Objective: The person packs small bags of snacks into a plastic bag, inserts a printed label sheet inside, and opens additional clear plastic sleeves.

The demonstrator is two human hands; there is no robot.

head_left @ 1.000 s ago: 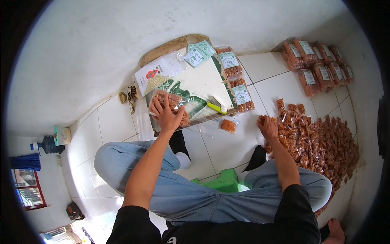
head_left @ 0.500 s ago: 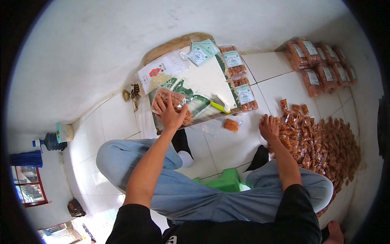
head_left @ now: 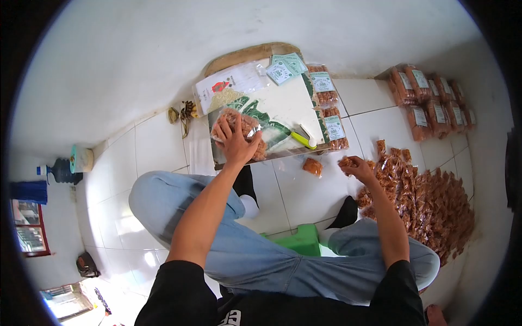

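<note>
On the low table (head_left: 283,106), my left hand (head_left: 237,144) rests with spread fingers on a clear plastic bag of brown snacks (head_left: 253,127). My right hand (head_left: 359,167) pinches a small snack packet (head_left: 345,162) above the floor, left of a large pile of similar packets (head_left: 429,204). A single packet (head_left: 312,167) lies on the tiles by the table's front edge. A green-handled tool, perhaps a stapler (head_left: 303,138), sits near the table's right corner. Printed label cards (head_left: 283,70) and a printed plastic bag (head_left: 223,87) lie at the back.
Filled, labelled bags (head_left: 322,87) stand along the table's right side, and several more (head_left: 429,103) are stacked against the wall at the back right. A green stool (head_left: 304,240) is beneath me. At the far left is a water jug (head_left: 65,171). A foot shows at the bottom right.
My right hand has come away from the pile's edge with a small packet in its fingers. My left hand stays on the bag. The whole view has shifted slightly.
</note>
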